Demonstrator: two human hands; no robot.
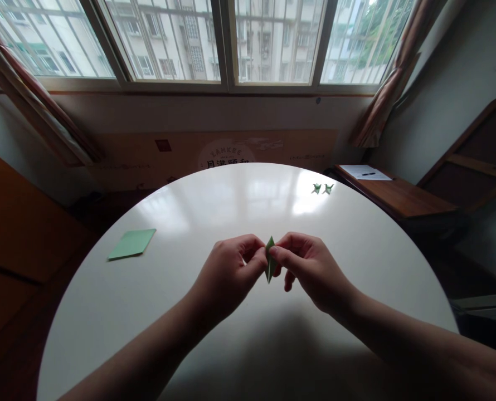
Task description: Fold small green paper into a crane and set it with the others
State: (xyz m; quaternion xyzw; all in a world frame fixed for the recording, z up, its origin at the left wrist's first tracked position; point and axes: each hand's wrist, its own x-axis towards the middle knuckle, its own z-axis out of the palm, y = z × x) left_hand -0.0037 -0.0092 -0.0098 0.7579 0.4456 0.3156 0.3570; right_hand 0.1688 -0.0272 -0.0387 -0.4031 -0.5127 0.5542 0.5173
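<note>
Between my two hands is a small piece of folded green paper (270, 268), a narrow diamond with its points up and down. My left hand (235, 267) pinches its left edge between thumb and forefinger. On the other edge, my right hand (309, 264) grips it the same way, with the thumb lying on the front and the lower fingers curled loosely beneath. Both hands are held above the white round table (181, 334). Parts of the paper's sides are hidden behind my fingertips.
A stack of square green paper (131, 244) lies on the table's left. Two small folded green paper birds (317, 188) stand at the far right. Beyond the table's right edge, a wooden surface (415, 195) bears a white sheet (363, 171) and a dark pen (368, 174).
</note>
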